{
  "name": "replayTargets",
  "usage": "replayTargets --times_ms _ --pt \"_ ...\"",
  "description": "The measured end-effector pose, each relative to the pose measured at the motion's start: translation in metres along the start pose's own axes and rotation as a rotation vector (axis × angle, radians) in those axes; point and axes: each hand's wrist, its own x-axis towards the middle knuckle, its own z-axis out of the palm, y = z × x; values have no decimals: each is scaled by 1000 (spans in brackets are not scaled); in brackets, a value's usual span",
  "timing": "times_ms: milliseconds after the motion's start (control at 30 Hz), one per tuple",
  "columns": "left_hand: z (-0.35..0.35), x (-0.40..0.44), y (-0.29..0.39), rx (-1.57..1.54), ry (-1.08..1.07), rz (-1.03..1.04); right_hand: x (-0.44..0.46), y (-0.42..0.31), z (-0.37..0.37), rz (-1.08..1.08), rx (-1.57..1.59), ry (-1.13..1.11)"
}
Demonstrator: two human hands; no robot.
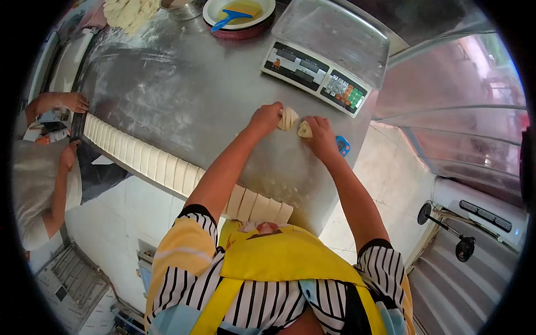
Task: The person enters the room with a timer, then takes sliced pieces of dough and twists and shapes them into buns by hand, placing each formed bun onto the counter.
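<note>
The fingers of the left hand seem to pinch narrowly the edge of a layered dough piece; those of the right hand curl on a rolled dough piece. Both pieces are between the hands, at the worktop. I think light, even pressure is better, so the soft layers do not flatten.

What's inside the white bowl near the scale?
The white bowl holds what looks like yellowish liquid, with the yellow head of a blue-handled brush inside and its handle reaching over the rim. Whatever lies beneath the brush head is hidden.
</note>
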Motion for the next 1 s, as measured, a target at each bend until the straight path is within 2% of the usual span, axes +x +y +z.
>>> replayTargets --times_ms 133,200,300,333,533,633,733,833,933,1000 --pt "-20 -7 13 85 -178 -101 2 5 4 16 -43 14" --pt "-40 -31 20 223 -32 -146 0 -3 -4 41 -53 19" --pt "-64 -62 19 297 90 -170 -16 -27 -25 40 -35 187" --pt "-66 -71 17 293 114 -180 -25 -31 -22 26 0 179" --pt "-34 -28 -26 279 153 87 -67 -62 -2 -61 178 95" --pt "-53 -40 -32 101 188 96 -88 -75 -6 -50 245 19" --pt "-76 -90 -33 30 4 -40 -114 -73 -4 22 308 -29" --pt "-36 -117 -64 107 57 68 -130 -63 10 53 299 -101" --pt "-44 -116 -53 136 -60 -101 -127 -69 13 23 336 -149" --pt "-49 -113 -61 223 46 -112 -130 -71 11 28 341 -185"
